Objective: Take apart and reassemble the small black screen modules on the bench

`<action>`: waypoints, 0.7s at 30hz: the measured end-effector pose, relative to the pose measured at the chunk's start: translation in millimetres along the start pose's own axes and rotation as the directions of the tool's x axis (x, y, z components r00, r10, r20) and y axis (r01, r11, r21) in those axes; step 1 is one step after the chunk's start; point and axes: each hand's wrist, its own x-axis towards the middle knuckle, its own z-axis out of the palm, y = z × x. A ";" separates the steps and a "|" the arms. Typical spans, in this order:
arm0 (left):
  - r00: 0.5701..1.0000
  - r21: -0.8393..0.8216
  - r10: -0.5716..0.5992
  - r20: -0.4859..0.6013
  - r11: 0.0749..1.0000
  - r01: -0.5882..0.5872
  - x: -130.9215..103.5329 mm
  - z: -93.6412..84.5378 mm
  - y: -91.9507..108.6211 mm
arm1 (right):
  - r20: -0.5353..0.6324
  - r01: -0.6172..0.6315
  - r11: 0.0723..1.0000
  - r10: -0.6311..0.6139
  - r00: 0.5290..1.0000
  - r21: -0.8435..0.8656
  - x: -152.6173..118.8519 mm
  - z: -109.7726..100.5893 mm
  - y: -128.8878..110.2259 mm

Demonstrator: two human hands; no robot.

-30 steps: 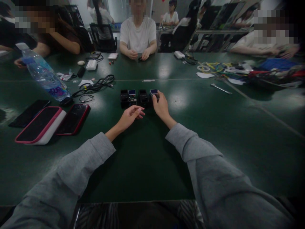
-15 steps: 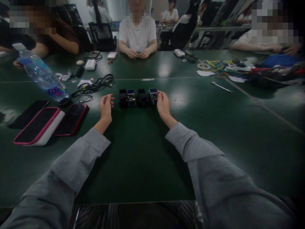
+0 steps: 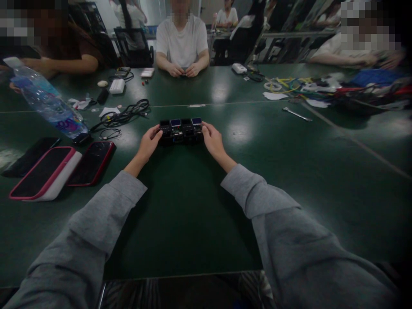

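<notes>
Several small electronic devices stand side by side in a tight row on the green table. At the row's left end is a black device [image 3: 165,127], and my left hand [image 3: 150,140] is closed on its outer side, thumb on the near face. My right hand [image 3: 212,138] grips the right end, where a small device with a lit screen [image 3: 196,122] sits. Between them are another screen device [image 3: 176,123], showing a bare circuit board, and a second black device [image 3: 186,126]. My fingertips behind the row are hidden.
To the left lie phones in red cases [image 3: 41,171], a tilted plastic bottle [image 3: 48,98] and black cables [image 3: 128,113]. A wrench [image 3: 296,114] and a wire heap [image 3: 337,88] are at right. A person in a white shirt [image 3: 183,40] sits opposite.
My left hand has moved right onto the row's left end. The right-hand devices have shifted left with my right hand, closing the gaps. The view has turned slightly.
</notes>
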 end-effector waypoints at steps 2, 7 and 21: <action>1.000 0.004 0.001 0.004 1.000 -0.001 -0.8 -0.4 -0.1 | 0.004 -0.001 1.000 0.001 1.000 0.000 -0.1 -0.1 -0.3; 1.000 -0.013 0.021 0.013 1.000 -0.021 0.2 -0.3 -2.8 | 0.021 -0.012 1.000 0.012 1.000 0.005 0.2 0.1 0.9; 1.000 0.016 0.027 0.000 0.999 -0.027 -2.5 -0.2 -1.9 | 0.035 0.094 0.996 -0.094 0.995 -0.010 0.1 2.5 7.4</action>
